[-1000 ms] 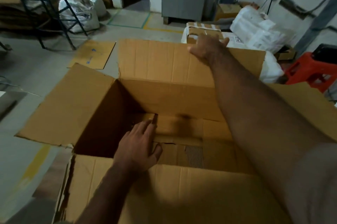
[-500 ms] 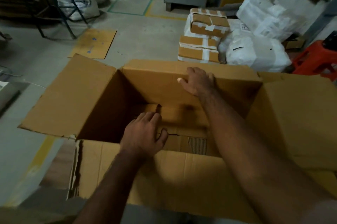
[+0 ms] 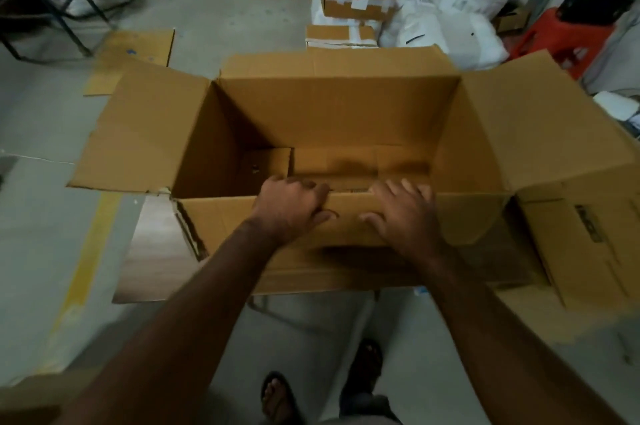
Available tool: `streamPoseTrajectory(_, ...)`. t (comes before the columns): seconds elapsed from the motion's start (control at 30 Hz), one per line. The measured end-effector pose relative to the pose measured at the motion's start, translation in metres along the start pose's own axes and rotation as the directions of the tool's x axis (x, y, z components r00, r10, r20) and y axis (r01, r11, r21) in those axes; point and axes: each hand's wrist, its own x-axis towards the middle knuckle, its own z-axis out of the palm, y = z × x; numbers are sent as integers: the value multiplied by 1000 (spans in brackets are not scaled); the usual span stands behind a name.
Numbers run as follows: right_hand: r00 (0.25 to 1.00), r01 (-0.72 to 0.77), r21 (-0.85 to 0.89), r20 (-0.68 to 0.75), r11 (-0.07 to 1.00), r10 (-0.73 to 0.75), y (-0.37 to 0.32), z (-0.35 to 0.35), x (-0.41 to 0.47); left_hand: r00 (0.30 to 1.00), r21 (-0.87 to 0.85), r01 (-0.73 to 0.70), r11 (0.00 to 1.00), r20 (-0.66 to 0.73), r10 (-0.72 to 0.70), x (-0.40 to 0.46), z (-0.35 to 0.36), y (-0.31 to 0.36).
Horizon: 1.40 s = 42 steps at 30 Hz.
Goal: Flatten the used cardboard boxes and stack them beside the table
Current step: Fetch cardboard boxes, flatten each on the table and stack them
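Both hands on the box's [image 3: 346, 120] near wall: left hand [image 3: 289, 208] curled over the rim, right hand [image 3: 403, 213] flat. Still unflattened; next, collapse it.

Just one view here, a wide-angle head cam looking forward and steeply down. It sits close over the open cardboard box [image 3: 332, 134], both forearms reach in from the bottom edge, sandalled feet [image 3: 277, 397] show below, and the concrete floor [image 3: 45, 113] stretches ahead.
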Motion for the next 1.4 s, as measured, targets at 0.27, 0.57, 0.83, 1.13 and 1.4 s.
streamPoseTrajectory(0.27,998,-56,14,3,998,56,-15,-18,-8,962,-143,177,974,-182,-201,-60,11,-29)
streamPoseTrajectory(0.57,998,49,135,-31,990,-45,27,-125,40,969,-141,-44,989,-245,8,-20,-89,-68)
streamPoseTrajectory(0.83,989,-36,45,-144,998,42,48,-106,150,931,-84,251,964,-251,-264,87,-80,-100)
streamPoseTrajectory(1.13,987,-145,-40,62,989,148,84,-80,278,882,-98,466,879,-32,-471,206,-63,-143)
streamPoseTrajectory(1.4,954,-277,-42,104,960,280,119,-76,251,834,-100,548,831,-16,-552,179,-46,-156)
